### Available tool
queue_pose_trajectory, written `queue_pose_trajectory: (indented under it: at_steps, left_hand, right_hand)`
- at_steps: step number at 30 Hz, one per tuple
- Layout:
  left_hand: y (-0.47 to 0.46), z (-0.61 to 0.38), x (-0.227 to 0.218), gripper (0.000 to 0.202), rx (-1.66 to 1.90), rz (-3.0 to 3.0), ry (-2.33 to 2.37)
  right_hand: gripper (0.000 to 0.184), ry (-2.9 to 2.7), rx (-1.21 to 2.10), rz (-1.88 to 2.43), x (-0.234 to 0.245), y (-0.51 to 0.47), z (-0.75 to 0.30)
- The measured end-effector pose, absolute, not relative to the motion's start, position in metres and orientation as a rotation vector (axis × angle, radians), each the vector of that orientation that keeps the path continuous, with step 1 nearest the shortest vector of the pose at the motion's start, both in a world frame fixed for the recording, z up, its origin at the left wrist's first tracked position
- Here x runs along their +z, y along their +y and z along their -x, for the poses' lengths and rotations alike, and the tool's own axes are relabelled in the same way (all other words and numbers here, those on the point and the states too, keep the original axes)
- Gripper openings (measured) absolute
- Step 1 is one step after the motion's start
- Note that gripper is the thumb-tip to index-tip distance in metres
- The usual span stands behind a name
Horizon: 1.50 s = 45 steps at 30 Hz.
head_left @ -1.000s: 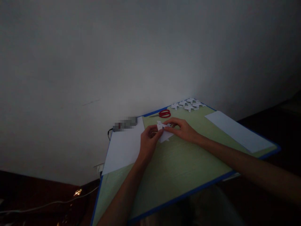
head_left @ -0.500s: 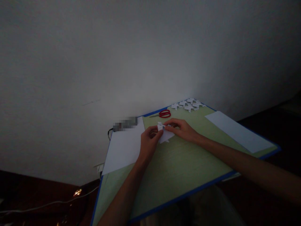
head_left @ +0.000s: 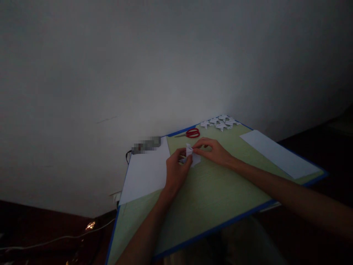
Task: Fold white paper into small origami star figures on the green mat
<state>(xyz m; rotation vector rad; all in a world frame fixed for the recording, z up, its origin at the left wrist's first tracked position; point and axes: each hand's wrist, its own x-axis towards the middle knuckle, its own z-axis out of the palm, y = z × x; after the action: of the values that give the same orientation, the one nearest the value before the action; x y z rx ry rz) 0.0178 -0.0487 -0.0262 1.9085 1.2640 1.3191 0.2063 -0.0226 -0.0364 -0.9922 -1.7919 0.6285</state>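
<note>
A small folded piece of white paper (head_left: 196,159) is between my two hands, above the middle of the green table. My left hand (head_left: 177,165) pinches its left side between thumb and fingers. From the right, my right hand (head_left: 213,151) holds the paper's upper edge with thumb and forefinger pressed together. Part of the paper is hidden behind the left fingers. Just beyond the hands lie scissors (head_left: 193,133) with red handles, their blades pointing left.
Several folded white paper stars (head_left: 221,126) lie at the far corner of the green table (head_left: 220,198), which has blue edges. A white sheet (head_left: 143,176) covers the left side; a white paper strip (head_left: 278,154) lies on the right. A wall (head_left: 176,73) rises behind.
The folded paper has turned between my hands, and its lower right part now reaches less far right. Both hands have shifted only slightly.
</note>
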Motion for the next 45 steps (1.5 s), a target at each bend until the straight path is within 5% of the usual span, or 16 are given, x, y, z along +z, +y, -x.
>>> queue_pose_trajectory:
  at_steps: [45]
  left_hand:
    - [-0.049,-0.019,-0.039,0.03,1.276,-2.261,1.303]
  right_hand:
    - [0.028,-1.836,0.675,0.912,-0.04,-0.022,-0.203]
